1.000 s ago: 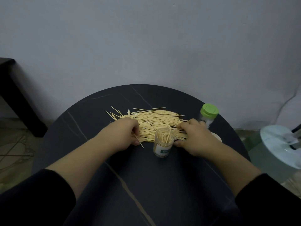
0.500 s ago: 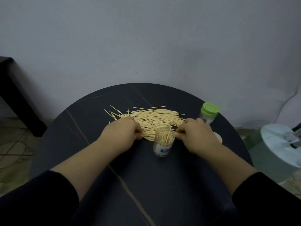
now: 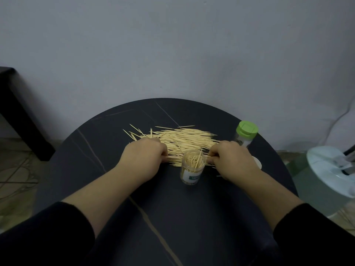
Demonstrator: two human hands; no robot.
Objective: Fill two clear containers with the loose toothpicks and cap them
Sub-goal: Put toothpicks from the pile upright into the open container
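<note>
A heap of loose toothpicks [image 3: 184, 139] lies across the middle of the round dark table [image 3: 192, 217]. In front of it stands an uncapped clear container [image 3: 192, 169], upright and holding several toothpicks. My left hand [image 3: 144, 156] sits at the left end of the heap's near edge, fingers curled, pinching a bundle of toothpicks. My right hand [image 3: 232, 160] pinches the same bundle's right end, just right of the open container. A second clear container with a green cap [image 3: 245, 133] stands upright at the table's right rim.
A small white lid [image 3: 256, 163] peeks out behind my right hand near the table's right edge. A pale round appliance [image 3: 332, 173] stands on the floor to the right. A dark table leg [image 3: 21, 116] is at the left. A wall rises right behind the table.
Both hands have drawn closer around the near edge of the heap; the right hand moved left toward the open container, gathering toothpicks into a bundle between the two hands.
</note>
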